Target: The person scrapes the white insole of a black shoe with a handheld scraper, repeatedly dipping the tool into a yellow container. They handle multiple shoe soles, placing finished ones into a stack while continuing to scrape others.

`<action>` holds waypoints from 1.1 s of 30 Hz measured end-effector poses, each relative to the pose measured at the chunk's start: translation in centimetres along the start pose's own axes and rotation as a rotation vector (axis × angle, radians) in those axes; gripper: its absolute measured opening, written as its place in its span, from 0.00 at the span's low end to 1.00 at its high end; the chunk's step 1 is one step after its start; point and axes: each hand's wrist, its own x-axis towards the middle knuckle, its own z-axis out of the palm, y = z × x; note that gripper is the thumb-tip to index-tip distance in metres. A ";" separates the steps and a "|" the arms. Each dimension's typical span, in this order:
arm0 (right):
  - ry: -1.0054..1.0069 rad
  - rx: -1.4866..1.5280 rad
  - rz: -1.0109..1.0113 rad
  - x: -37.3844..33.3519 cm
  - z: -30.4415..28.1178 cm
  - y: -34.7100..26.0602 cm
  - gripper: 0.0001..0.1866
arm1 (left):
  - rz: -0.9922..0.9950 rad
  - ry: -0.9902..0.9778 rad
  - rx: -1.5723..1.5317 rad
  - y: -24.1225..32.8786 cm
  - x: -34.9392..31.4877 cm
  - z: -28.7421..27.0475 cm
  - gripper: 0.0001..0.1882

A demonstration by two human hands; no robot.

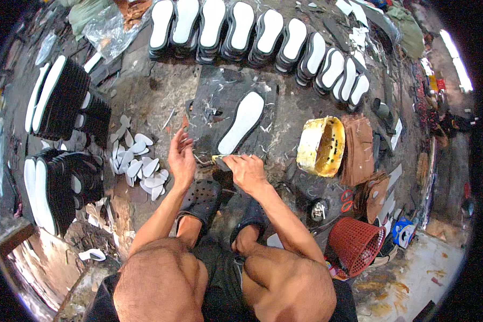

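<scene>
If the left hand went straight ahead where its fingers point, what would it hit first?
The left hand would probably meet the small reddish-orange scrap just ahead, beside the dark sheet. It might pass over, since its height is unclear.

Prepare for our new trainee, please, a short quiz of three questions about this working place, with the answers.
1. Which hand looks empty?
2. True or false: one white-topped shoe sole lies on the dark board, left of the yellow-stained tub.
3. Where is the pile of loose pale cutouts? a) on the dark board b) left of it c) right of it

Key:
1. The left hand; the right hand pinches a small yellow-edged item.
2. True.
3. b
</scene>
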 end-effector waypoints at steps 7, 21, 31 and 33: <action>0.223 0.060 0.355 11.8 -9.3 8.8 0.18 | 0.144 -0.231 0.352 0.7 -1.6 -0.2 0.36; 0.553 0.730 0.478 6.8 -10.0 6.7 0.17 | 0.209 -0.412 0.524 2.3 -0.5 3.2 0.64; 1.255 0.442 0.739 -12.8 -18.7 12.6 0.14 | -0.169 -0.671 -0.017 17.0 5.0 5.3 0.62; 1.196 0.387 0.820 -14.7 -18.5 12.2 0.14 | 0.177 -0.779 0.056 21.5 7.6 10.5 0.63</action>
